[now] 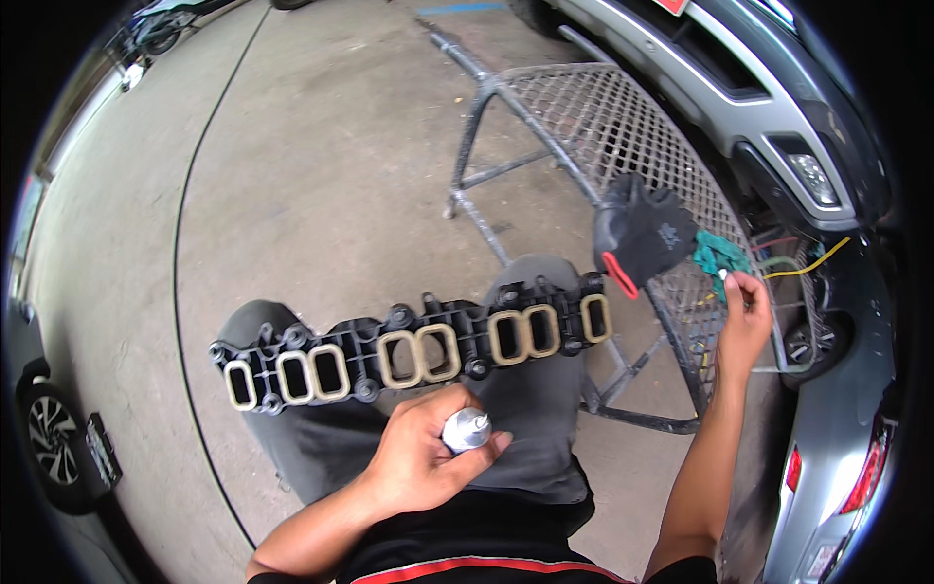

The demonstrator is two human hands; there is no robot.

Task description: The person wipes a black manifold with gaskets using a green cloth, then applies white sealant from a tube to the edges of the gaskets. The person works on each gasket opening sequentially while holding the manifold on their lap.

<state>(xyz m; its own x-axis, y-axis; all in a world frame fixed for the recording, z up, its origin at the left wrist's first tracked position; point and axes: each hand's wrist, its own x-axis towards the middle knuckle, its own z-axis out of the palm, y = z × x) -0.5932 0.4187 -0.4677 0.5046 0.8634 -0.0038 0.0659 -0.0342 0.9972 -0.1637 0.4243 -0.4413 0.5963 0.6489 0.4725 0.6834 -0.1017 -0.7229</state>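
Observation:
Across my knees rests a long black plastic intake manifold (pixel 364 355), its row of rectangular ports edged with tan gaskets. My left hand (pixel 413 457) is wrapped round a silver tube (pixel 465 431) just on the near side of the manifold, with the pointed tip facing up. Off to the right, my right hand (pixel 745 316) pinches a small white piece (pixel 723 275), which looks like a cap. That hand is over the mesh stand, close to a crumpled green cloth (pixel 718 251). Black gloves (pixel 650 234) with a red cuff lie on the stand beside the cloth.
A metal stand with a mesh top (pixel 608 107) reaches along my right side, its legs near my knee. Beyond it are a silver vehicle's front bumper (pixel 720 68) and another silver car (pixel 827 457). A car wheel (pixel 53 438) shows at the far left.

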